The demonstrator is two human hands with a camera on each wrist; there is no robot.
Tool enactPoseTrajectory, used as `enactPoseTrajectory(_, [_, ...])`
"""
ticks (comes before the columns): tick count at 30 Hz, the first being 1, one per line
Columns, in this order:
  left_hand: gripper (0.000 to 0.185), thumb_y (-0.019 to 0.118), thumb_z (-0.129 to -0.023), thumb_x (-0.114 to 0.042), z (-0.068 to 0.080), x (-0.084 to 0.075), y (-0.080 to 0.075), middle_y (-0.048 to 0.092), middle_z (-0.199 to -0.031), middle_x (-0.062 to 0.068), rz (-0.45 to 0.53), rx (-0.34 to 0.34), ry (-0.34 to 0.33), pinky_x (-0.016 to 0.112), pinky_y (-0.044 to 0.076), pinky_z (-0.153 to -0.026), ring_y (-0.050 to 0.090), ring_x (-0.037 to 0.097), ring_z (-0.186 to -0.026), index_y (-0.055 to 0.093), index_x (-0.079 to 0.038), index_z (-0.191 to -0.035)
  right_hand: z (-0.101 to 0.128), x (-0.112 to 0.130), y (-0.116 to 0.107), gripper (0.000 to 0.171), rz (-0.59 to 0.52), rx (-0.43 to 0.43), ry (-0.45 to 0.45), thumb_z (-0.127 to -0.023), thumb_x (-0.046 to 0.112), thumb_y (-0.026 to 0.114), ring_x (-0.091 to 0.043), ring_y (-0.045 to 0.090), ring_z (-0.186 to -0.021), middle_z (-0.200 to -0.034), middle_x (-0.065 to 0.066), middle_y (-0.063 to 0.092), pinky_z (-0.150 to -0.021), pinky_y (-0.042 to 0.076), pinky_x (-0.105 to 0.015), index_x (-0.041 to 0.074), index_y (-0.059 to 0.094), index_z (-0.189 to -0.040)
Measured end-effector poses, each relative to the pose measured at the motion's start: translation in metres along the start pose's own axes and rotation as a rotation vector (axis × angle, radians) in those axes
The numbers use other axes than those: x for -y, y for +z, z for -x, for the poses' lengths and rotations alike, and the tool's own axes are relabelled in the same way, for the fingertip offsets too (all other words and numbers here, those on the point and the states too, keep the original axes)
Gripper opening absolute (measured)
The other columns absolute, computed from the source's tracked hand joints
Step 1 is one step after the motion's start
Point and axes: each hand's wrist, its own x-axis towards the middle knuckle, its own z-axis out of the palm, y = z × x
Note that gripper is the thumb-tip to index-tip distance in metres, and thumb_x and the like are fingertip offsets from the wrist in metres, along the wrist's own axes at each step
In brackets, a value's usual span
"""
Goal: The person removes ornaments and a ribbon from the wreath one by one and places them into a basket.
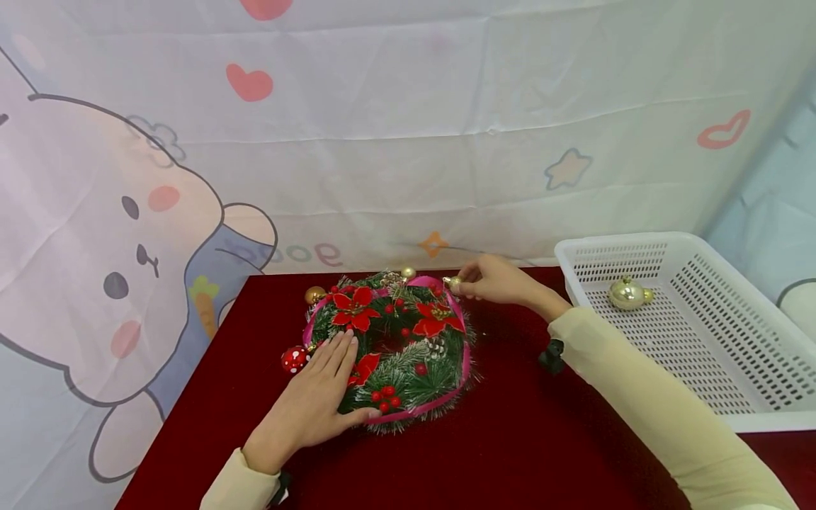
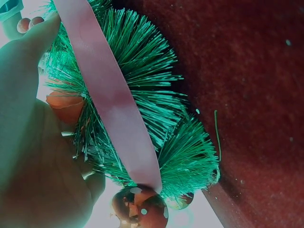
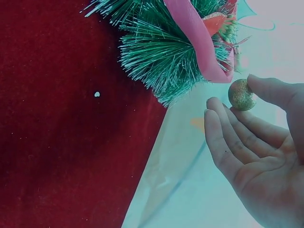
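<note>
A green Christmas wreath (image 1: 408,372) with red poinsettias, berries and a pink ribbon (image 2: 107,90) lies on the red cloth. My left hand (image 1: 319,393) rests flat on its left side, fingers straight. Between thumb and fingers, my right hand (image 1: 500,283) pinches a small gold bauble (image 3: 241,95) at the wreath's upper right edge. A red bauble with white dots (image 1: 295,360) sits at the wreath's left edge, close to the left hand. Along the far edge are an orange-gold bauble (image 1: 314,295) and a pale gold bauble (image 1: 408,273).
To the right stands a white perforated plastic basket (image 1: 707,297) with shiny gold baubles (image 1: 627,294) in it. Behind the table hangs a pale printed curtain (image 1: 408,142). Red cloth (image 1: 497,439) covers the table around the wreath.
</note>
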Motion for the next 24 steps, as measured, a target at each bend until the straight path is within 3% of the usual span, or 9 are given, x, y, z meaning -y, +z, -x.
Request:
enactPoseTrajectory(8, [0.111, 0.053, -0.094, -0.079, -0.001, 0.000, 0.001, 0.016, -0.177, 0.016, 0.003, 0.009, -0.005, 0.054, 0.022, -0.134, 0.017, 0.037, -0.165, 0.024, 0.000, -0.166, -0.003, 0.005, 0.001, 0.034, -0.037, -0.020, 0.043, -0.102, 0.028, 0.071, -0.037, 0.074, -0.094, -0.102, -0.021, 0.078, -0.073, 0.060, -0.031, -0.001, 0.075, -0.119])
enactPoseTrajectory(18, [0.111, 0.052, -0.094, -0.080, 0.000, 0.001, 0.001, 0.016, -0.177, 0.016, 0.002, 0.002, 0.000, 0.054, 0.022, -0.134, 0.017, 0.037, -0.165, 0.023, -0.001, -0.166, -0.009, 0.010, 0.007, 0.038, -0.049, -0.047, 0.012, -0.100, 0.026, 0.073, -0.038, 0.076, -0.099, -0.111, -0.020, 0.079, -0.078, 0.064, -0.033, -0.003, 0.073, -0.125])
enactPoseTrajectory(24, [0.110, 0.053, -0.094, -0.079, 0.000, 0.000, 0.002, 0.016, -0.177, 0.016, 0.000, -0.002, 0.002, 0.054, 0.022, -0.134, 0.017, 0.037, -0.165, 0.024, -0.001, -0.166, -0.012, 0.013, 0.009, 0.029, -0.063, -0.046, -0.014, -0.100, 0.024, 0.073, -0.039, 0.077, -0.095, -0.105, -0.018, 0.080, -0.082, 0.064, -0.049, 0.001, 0.077, -0.117])
